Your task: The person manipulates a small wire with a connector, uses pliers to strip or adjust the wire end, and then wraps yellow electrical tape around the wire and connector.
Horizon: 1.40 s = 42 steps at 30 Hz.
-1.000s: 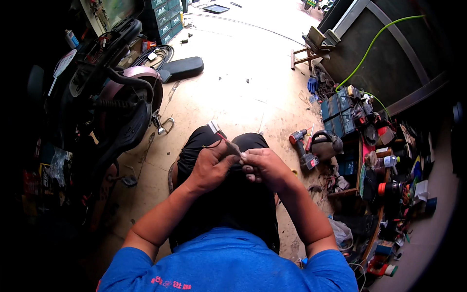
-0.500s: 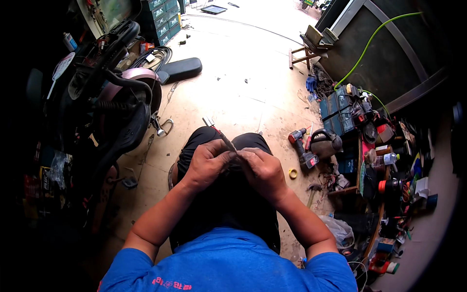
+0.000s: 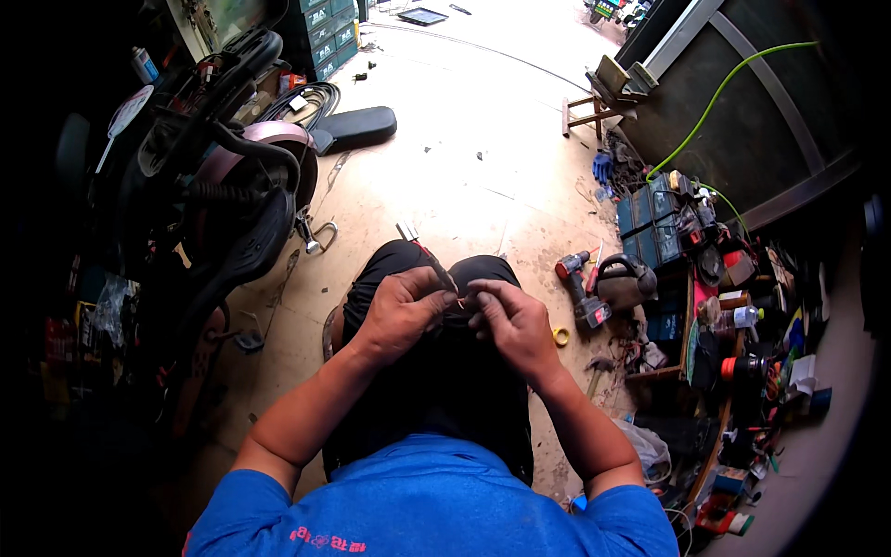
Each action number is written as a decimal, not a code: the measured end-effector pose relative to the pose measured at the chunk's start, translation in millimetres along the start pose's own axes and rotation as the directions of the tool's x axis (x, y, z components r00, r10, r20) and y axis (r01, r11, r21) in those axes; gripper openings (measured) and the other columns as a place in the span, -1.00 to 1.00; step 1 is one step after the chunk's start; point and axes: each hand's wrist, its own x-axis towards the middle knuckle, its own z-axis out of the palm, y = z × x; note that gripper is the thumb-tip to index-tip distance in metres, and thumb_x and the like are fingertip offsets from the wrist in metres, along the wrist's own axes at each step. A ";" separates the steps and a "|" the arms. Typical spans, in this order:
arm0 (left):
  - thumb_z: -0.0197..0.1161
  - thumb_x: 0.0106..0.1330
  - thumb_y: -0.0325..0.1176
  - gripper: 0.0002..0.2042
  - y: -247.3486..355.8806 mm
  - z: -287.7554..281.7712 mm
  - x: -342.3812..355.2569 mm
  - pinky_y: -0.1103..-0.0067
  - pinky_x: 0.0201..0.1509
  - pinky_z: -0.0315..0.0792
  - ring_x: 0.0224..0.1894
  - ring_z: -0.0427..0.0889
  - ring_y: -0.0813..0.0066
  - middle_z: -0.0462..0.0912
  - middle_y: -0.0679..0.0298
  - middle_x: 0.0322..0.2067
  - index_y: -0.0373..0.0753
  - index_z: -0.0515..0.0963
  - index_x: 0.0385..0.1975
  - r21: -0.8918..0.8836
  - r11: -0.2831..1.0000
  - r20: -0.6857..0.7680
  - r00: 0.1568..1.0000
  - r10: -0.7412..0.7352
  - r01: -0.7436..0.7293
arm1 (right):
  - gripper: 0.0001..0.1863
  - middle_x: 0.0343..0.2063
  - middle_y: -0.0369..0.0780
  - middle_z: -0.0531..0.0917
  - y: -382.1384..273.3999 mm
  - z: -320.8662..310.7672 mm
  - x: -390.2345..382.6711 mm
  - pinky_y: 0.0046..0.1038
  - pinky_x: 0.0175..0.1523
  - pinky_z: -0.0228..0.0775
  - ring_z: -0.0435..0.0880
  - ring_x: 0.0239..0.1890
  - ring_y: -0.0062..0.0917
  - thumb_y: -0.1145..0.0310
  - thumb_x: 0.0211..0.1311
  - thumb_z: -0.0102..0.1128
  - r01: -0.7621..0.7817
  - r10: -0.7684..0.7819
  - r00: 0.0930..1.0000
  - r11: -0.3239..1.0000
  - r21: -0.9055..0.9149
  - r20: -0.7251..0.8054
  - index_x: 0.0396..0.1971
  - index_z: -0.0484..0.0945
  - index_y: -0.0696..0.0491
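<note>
Above my knees, my left hand (image 3: pixel 401 311) pinches a dark cable (image 3: pixel 439 265) between thumb and fingers. The cable slants up and left past the hand, with a bit of red along it, to a pale, shiny end piece (image 3: pixel 406 232). A thin copper-coloured wire end (image 3: pixel 461 302) shows between my two hands. Just to its right, my right hand (image 3: pixel 516 323) has thumb and forefinger bent together in a pinch at that wire. What lies inside the right fingertips is too small to make out fully.
Right of my legs on the floor are a cordless drill (image 3: pixel 583 292), a dark kettle-like pot (image 3: pixel 628 281), a yellow tape roll (image 3: pixel 560 336) and a hammer (image 3: pixel 599 368). A cluttered shelf (image 3: pixel 689 334) stands beyond. At left is a dark scooter-like machine (image 3: pixel 251 232); a black seat (image 3: pixel 362 128) lies ahead.
My right hand has drawn slightly away from the left, its fingers turned into a pinch. The copper-coloured wire end now shows between the hands. My left hand keeps its grip.
</note>
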 end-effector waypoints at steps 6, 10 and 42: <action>0.32 0.49 -0.42 -0.89 -0.9 1.5 -0.2 0.72 -0.31 0.40 -0.39 0.53 0.76 0.68 0.42 -0.35 -0.31 0.67 -0.13 -0.011 1.000 0.003 1.000 -0.006 0.006 | -0.79 -0.28 -0.12 0.75 7.2 1.4 9.0 -0.38 -0.27 0.62 0.77 -0.36 -0.27 0.48 0.28 0.37 0.632 -0.708 0.692 0.500 -0.592 0.141 -0.10 0.67 0.13; 0.36 0.47 -0.40 -0.92 2.9 4.9 -1.2 0.73 -0.40 0.32 -0.48 0.47 0.75 0.67 0.43 -0.40 -0.23 0.66 -0.16 -0.047 0.999 -0.005 1.000 0.024 -0.025 | -0.83 -0.33 -0.29 0.72 1.1 7.2 3.7 -0.51 -0.35 0.53 0.72 -0.41 -0.53 0.37 0.45 0.28 -0.136 0.130 0.986 0.990 0.049 0.104 -0.12 0.66 0.15; 0.31 0.48 -0.44 -0.93 0.5 2.4 0.2 0.74 -0.40 0.33 -0.49 0.47 0.73 0.65 0.40 -0.39 -0.27 0.65 -0.16 -0.071 0.997 -0.014 0.999 -0.035 0.034 | -0.84 -0.33 -0.11 0.76 5.5 11.2 5.2 -0.35 -0.26 0.65 0.79 -0.37 -0.27 0.60 0.18 0.38 0.608 -0.728 0.685 0.579 -0.543 -0.009 -0.23 0.68 0.13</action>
